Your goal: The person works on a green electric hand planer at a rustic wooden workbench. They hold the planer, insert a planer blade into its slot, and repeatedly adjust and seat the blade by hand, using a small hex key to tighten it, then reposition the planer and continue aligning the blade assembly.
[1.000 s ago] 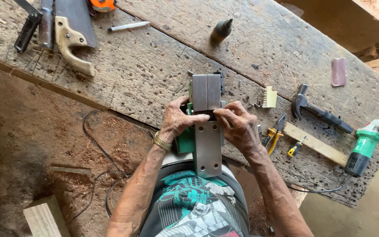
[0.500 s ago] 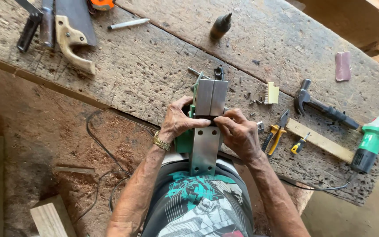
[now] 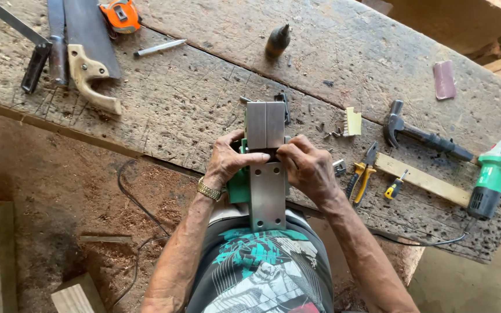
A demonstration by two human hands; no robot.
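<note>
- Both hands clamped on a grey metal tool base (image 3: 267, 197): left hand (image 3: 227, 159) with thumb and fingers pinched across the seam between the two plates, right hand (image 3: 307, 168) pressed against the same seam from the other side.
- Held at the near edge of the workbench (image 3: 204, 98), half over the lap, green housing (image 3: 239, 182) showing beneath on the left.
- Could pinch fingertips if the plates snap together; judged likely only because both thumbs sit right at the seam.
- Could tip off the bench edge, with so little of the base resting on wood.
- Just right of the hand: yellow-handled pliers (image 3: 362, 174), small screwdriver (image 3: 395, 185), wooden strip (image 3: 421, 179), hammer (image 3: 421, 134), green angle grinder (image 3: 491, 179) with trailing cord.
- Loose screws scattered by a pale block (image 3: 353, 120), easily knocked off.
- Farther left: handsaw (image 3: 91, 64), orange tape measure (image 3: 122, 14).
- Rough, pitted, sawdust-strewn planks; dirt floor (image 3: 42, 174) below, littered with shavings, offcuts and cable.
</note>
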